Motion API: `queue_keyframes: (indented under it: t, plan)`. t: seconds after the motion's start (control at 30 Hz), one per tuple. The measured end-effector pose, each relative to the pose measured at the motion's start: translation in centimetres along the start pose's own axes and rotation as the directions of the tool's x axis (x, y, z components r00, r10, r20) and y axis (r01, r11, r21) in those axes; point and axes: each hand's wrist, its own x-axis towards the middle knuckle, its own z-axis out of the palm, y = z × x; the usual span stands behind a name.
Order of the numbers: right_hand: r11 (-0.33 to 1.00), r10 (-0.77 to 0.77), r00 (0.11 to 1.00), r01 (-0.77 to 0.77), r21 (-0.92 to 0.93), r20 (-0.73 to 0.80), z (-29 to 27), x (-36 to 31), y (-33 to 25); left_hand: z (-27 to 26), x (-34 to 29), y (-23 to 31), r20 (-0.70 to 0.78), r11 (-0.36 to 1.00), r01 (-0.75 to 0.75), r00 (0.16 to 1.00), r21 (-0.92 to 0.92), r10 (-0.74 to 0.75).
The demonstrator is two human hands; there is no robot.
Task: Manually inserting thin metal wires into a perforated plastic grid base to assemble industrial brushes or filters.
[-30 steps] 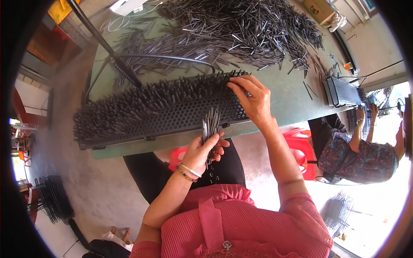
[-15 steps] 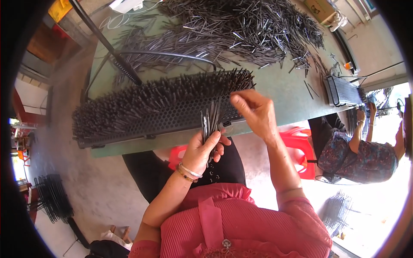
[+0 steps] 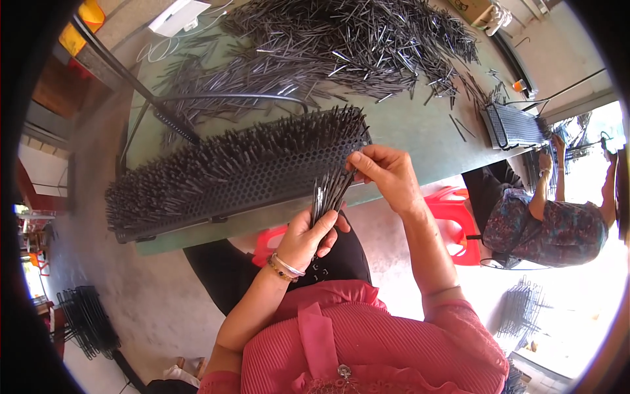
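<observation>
My left hand (image 3: 314,235) is closed around a bundle of thin dark sticks (image 3: 328,194), which fan upward from the fingers. The thumb and forefinger of my right hand (image 3: 392,178) pinch at the upper end of this bundle, apparently on one thin dark stick; its tip is partly hidden by the fingers. Just beyond both hands, a long black perforated rack (image 3: 259,176) lies along the table's front edge. Many similar sticks (image 3: 216,157) stand upright in its holes, thickly at the left and along the back. Bare holes show along its front right part.
A large heap of loose dark sticks (image 3: 367,46) covers the back of the green table (image 3: 420,141). A bent black metal arm (image 3: 134,82) rises behind the rack. At right, another person (image 3: 548,220) works by a second rack (image 3: 515,128). A red stool (image 3: 456,220) stands between us.
My right hand has come down from above the rack to the top of the bundle and now pinches there. The view has shifted slightly. My left hand keeps its hold.
</observation>
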Motion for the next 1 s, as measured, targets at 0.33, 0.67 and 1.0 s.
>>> queue_keyframes:
  t: [0.33,0.67,1.0]
  plan:
    - [0.746,-0.646,0.717,0.521,-0.415,-0.263,-0.3,4.3,-0.6,0.1,0.8,-0.4,-0.122,0.992,0.011,0.992,-0.122,-0.026]
    - [0.508,-0.762,0.645,0.541,-0.67,-0.057,0.3,5.2,1.4,0.0,0.2,0.2,-0.165,0.993,0.055,0.984,-0.106,-0.073]
    - [0.569,-0.727,0.682,0.535,-0.625,-0.078,1.1,3.6,0.6,-0.2,-0.1,0.4,-0.138,0.977,0.061,0.986,-0.205,-0.091]
